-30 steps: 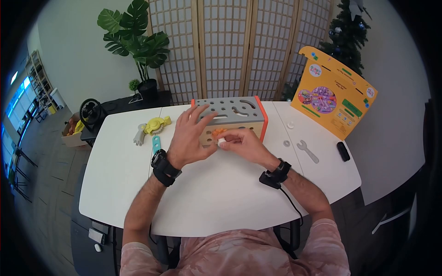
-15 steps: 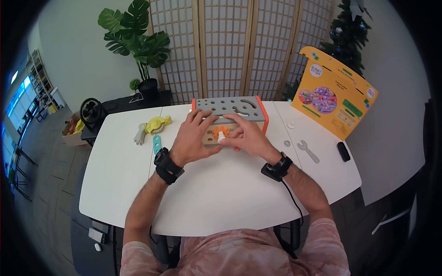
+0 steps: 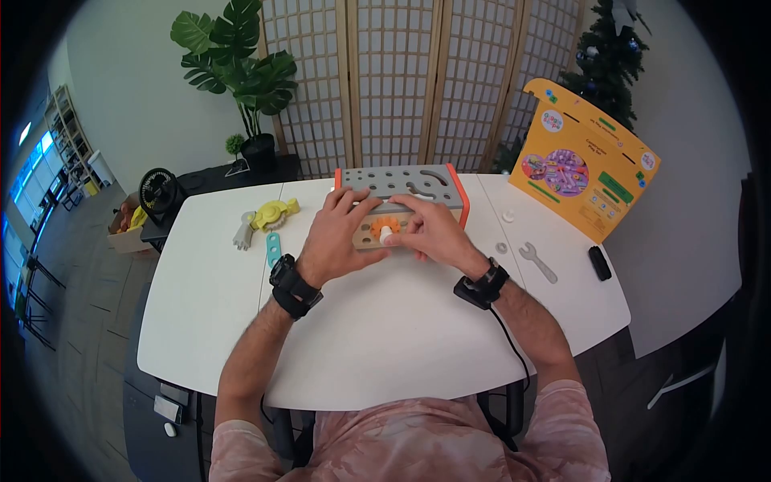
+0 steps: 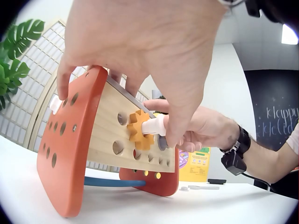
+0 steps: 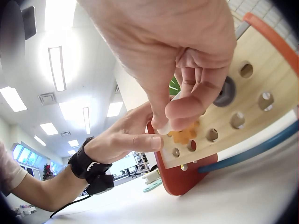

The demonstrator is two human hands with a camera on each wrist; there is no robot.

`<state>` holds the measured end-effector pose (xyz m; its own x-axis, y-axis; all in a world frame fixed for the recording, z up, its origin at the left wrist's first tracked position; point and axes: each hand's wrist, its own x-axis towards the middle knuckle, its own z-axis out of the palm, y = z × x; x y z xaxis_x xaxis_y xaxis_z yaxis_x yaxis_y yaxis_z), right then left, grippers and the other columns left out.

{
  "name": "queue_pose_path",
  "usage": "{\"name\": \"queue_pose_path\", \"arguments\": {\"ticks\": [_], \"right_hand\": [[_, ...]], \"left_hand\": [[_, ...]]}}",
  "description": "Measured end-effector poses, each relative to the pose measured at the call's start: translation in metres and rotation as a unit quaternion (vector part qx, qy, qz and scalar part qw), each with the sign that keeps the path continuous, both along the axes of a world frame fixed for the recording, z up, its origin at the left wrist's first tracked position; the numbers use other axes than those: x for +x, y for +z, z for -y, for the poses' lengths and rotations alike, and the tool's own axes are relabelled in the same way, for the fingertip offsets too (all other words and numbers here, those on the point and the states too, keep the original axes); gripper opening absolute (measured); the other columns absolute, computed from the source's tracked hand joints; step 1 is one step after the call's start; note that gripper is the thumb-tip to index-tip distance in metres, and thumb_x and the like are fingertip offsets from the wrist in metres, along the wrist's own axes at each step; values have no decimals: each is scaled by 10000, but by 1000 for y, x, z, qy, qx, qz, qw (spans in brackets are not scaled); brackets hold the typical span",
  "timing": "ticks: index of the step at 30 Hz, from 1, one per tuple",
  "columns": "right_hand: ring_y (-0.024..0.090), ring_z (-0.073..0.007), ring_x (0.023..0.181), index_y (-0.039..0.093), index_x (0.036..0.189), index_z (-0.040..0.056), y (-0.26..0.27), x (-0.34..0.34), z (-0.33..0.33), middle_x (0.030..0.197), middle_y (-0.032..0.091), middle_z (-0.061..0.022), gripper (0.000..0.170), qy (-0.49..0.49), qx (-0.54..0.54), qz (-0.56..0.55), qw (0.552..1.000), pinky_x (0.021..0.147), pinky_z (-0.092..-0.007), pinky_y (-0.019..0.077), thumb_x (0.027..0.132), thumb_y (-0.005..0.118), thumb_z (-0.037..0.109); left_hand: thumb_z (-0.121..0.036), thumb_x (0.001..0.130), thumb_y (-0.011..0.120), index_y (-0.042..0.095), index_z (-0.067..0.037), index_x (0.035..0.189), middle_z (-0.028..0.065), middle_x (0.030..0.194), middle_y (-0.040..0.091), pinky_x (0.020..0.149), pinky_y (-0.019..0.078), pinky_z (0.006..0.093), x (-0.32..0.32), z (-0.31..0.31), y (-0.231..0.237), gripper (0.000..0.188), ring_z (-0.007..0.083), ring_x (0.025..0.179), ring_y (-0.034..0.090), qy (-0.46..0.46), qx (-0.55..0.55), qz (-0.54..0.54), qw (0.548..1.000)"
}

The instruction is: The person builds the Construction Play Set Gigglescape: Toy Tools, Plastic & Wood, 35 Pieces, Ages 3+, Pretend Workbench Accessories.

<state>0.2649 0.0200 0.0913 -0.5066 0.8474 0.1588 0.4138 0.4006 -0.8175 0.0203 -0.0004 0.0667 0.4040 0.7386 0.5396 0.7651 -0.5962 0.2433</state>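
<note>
A toy workbench (image 3: pixel 371 178) with a grey perforated top, red end panels and a wooden front stands before me. On its front sits an orange gear (image 4: pixel 138 129), with a white bolt (image 4: pixel 153 125) sticking out of its middle. My right hand (image 3: pixel 438 234) pinches the bolt's outer end between thumb and a bent finger, while its index finger reaches up to the grey top's front edge. Over the left part of the top rests my left hand (image 3: pixel 333 241), fingers loosely spread, its straight thumb pointing toward the bolt. A dark grey round piece (image 5: pixel 226 92) sits in the front beside the gear.
Left on the white table (image 3: pixel 209 321) lie a yellow toy piece (image 3: pixel 275 214), a grey piece (image 3: pixel 242 234) and a teal holed strip (image 3: pixel 274 249). Rightward are a white piece (image 3: pixel 507 216), grey nut (image 3: pixel 501 248), toy wrench (image 3: pixel 536 263), black object (image 3: pixel 599 263) and yellow box (image 3: pixel 594 173).
My left hand has lowered onto the workbench top. The right index finger has moved up to the top's edge, and the bolt now points out from the gear, still held by the right hand.
</note>
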Motion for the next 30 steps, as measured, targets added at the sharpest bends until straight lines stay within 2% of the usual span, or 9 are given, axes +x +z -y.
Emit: {"name": "queue_pose_path", "arguments": {"ticks": [11,13,30], "right_hand": [[612,-79,493,542,1568,-29,-2,-3,-3,665,686,-21,773,-14,25,12,1000,444,-263,488,918,900,188],[610,-79,491,541,1569,-33,-3,-3,-4,664,685,-20,774,-14,26,12,999,444,-263,488,919,899,186],[594,-72,482,543,1565,-42,-4,-4,-7,641,662,-7,757,-15,44,20,999,427,-266,456,929,887,182]], "left_hand": [[-432,730,955,639,-123,1475,146,1532,590,1161,495,533,-1,-2,-2,866,421,1426,476,5,27,-7,1000],[-432,740,952,616,-119,1508,168,1581,549,1207,457,543,-2,-1,-1,894,439,1472,434,5,3,-16,1000],[-438,748,936,604,-147,1545,145,1607,545,1235,434,553,-4,-3,-3,911,451,1506,408,7,-6,-16,1000]]}}
